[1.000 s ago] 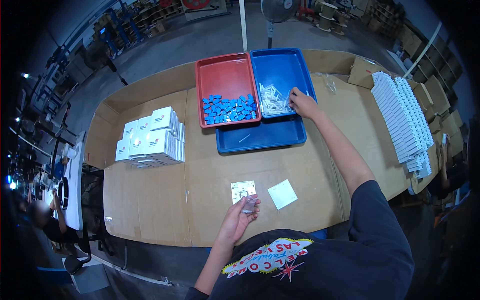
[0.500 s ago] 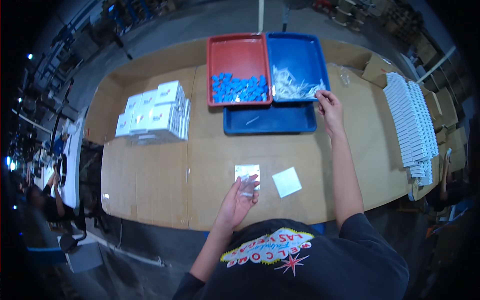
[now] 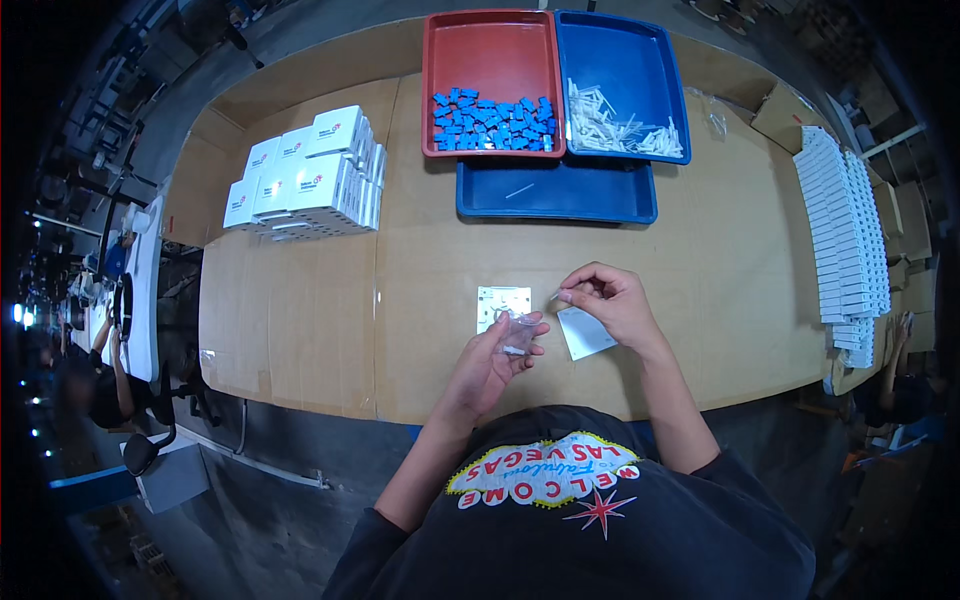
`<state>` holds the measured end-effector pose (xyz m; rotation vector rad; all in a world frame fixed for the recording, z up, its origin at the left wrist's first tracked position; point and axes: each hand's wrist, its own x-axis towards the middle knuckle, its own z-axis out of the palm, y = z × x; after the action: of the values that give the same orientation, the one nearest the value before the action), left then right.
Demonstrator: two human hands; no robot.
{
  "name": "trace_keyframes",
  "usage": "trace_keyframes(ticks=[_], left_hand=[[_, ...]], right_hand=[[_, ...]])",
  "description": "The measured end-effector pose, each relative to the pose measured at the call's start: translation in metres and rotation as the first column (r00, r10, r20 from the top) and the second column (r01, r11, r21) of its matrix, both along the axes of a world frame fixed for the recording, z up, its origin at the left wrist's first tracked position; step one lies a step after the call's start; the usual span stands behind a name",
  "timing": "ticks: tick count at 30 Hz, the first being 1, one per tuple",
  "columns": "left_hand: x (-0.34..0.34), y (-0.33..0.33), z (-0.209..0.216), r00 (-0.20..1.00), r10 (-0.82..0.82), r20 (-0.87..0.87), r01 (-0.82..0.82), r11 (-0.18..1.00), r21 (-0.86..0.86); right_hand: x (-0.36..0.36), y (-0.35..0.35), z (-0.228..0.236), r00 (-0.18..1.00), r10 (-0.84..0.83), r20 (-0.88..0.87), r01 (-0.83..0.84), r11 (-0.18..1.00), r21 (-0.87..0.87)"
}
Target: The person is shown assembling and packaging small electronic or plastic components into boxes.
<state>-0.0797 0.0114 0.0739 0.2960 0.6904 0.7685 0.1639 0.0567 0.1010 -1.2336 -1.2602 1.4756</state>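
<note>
My left hand point(image 3: 485, 372) holds a small clear plastic bag point(image 3: 519, 336) between thumb and fingers, close to my body over the cardboard-topped table. Something small and whitish shows at the bag's lower end. Just right of it, my right hand point(image 3: 615, 303) pinches a thin, pale piece point(image 3: 556, 296), too small to make out fully. Beneath the right fingers lies a white square item point(image 3: 588, 338), partly covered by the hand. A printed white sheet point(image 3: 500, 298) rests behind the bag, its lower part hidden by the left hand.
Ahead stand a red tray point(image 3: 490, 55) with blue plastic pieces point(image 3: 495, 122) and a blue tray point(image 3: 620, 60) with slim white pieces point(image 3: 625, 135). A lower blue tray point(image 3: 590, 195) holds one pale strip. White boxes point(image 3: 310, 180) stack left; white boxes point(image 3: 842, 245) line the right.
My right hand has come back from the blue tray of white pieces to beside my left hand, bringing a thin pale piece. The left hand keeps the bag. The view has shifted slightly.
</note>
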Motion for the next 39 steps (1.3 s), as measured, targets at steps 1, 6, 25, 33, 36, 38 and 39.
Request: trace_keyframes(ticks=[1, 6, 25, 33, 36, 38, 39], left_hand=[[0.001, 0.001, 0.001, 1.000, -0.002, 0.002, 0.002, 1.000, -0.003], [0.005, -0.001, 0.006, 0.992, -0.001, -0.124, 0.010, 0.998, 0.068], [0.002, -0.003, 0.005, 0.995, 0.007, -0.100, -0.002, 0.999, 0.054], [0.004, -0.001, 0.013, 1.000, -0.010, -0.008, 0.010, 1.000, 0.026], [0.004, 0.000, 0.010, 1.000, -0.023, -0.007, 0.023, 0.999, 0.034], [0.003, -0.001, 0.003, 1.000, -0.009, -0.010, 0.009, 1.000, 0.028], [0.002, -0.002, 0.000, 1.000, 0.005, -0.013, -0.005, 1.000, 0.021]], right_hand=[[-0.002, 0.000, 0.008, 1.000, -0.002, 0.002, 0.002, 1.000, -0.003], [-0.020, 0.003, 0.030, 0.985, 0.151, 0.088, -0.153, 0.988, 0.016], [-0.022, 0.034, 0.038, 0.760, 0.608, 0.229, -0.635, 0.770, 0.059], [-0.024, 0.033, 0.035, 0.708, 0.698, 0.108, -0.700, 0.714, -0.022], [-0.023, 0.033, 0.036, 0.762, 0.622, 0.180, -0.641, 0.765, 0.070], [-0.025, 0.029, 0.037, 0.752, 0.596, 0.282, -0.645, 0.754, 0.126], [-0.028, 0.028, 0.037, 0.722, 0.630, 0.286, -0.678, 0.727, 0.107]])
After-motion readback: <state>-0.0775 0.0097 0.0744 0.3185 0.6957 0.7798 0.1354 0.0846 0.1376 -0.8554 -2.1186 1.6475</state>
